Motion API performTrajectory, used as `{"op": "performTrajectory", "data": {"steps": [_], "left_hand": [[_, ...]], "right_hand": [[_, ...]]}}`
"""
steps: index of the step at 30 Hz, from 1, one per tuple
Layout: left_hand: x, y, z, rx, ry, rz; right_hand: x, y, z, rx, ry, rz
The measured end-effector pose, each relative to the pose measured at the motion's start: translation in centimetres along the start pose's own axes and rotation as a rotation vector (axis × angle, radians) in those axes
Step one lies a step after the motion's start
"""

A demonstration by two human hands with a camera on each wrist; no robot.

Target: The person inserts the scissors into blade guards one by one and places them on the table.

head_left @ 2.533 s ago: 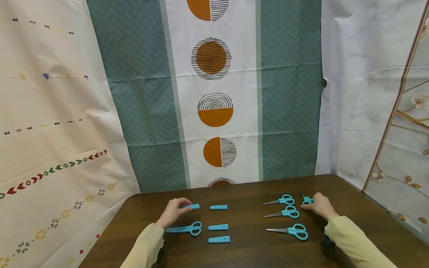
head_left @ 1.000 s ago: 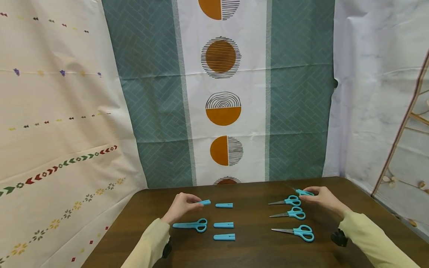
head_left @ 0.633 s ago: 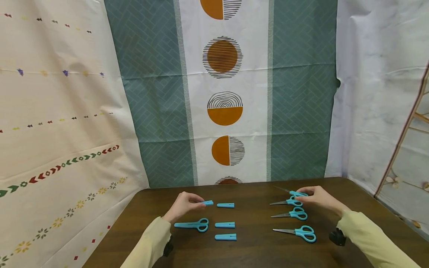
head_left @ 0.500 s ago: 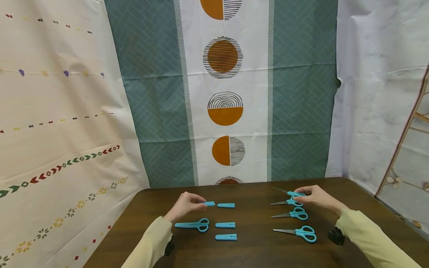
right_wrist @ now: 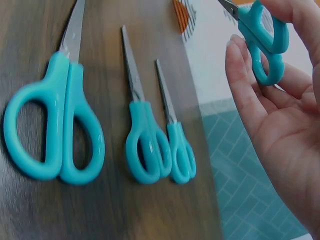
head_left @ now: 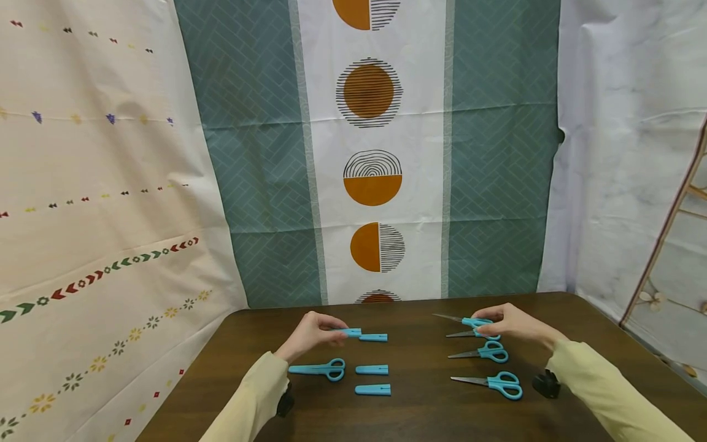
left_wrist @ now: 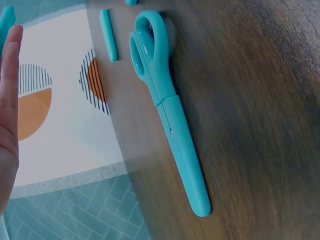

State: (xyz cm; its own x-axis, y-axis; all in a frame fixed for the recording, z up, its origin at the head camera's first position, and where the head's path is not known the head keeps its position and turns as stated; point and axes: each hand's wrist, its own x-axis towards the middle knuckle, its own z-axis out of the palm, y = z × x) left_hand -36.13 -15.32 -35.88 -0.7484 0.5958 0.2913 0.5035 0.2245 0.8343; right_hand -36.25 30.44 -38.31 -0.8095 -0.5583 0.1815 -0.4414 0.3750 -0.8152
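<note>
My left hand (head_left: 311, 335) pinches a turquoise scissor sheath (head_left: 352, 332) above the table; part of it is hidden by the fingers. My right hand (head_left: 518, 323) grips a pair of turquoise-handled scissors (right_wrist: 255, 31) by the handles, with the bare blades pointing left in the head view. Below that hand, three more unsheathed scissors lie in a column, the front pair (head_left: 499, 384) being larger in the right wrist view. Three loose sheaths (head_left: 372, 390) lie mid-table. Left of them is a sheathed pair of scissors (left_wrist: 177, 135), nearest my left wrist.
The dark wooden table (head_left: 420, 411) ends at a patterned curtain (head_left: 375, 202) behind. Printed cloths hang at the left (head_left: 110, 258) and right (head_left: 613, 184). The held sheath overlaps the rearmost loose one in the head view.
My right hand has lifted the scissors off the table's back right and carried them left. My left hand has raised the sheath and moved it right. The view has shifted slightly.
</note>
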Motion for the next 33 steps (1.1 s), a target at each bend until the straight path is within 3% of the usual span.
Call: {"op": "performTrajectory", "data": {"steps": [5,13,33], "left_hand": [[0.2,0.1,0.2,0.030,-0.005,0.017],[0.9,0.2,0.6,-0.067,-0.024,0.003],[1.9,0.8,1.8,-0.155,-0.045,0.044]], "right_hand": [[0.6,-1.1,0.4,0.005,-0.039,0.015],[1.4,-2.5,0.9,-0.001,-0.067,-0.003],[3.1,-4.3,2.2,0.009,-0.150,-0.008]]}}
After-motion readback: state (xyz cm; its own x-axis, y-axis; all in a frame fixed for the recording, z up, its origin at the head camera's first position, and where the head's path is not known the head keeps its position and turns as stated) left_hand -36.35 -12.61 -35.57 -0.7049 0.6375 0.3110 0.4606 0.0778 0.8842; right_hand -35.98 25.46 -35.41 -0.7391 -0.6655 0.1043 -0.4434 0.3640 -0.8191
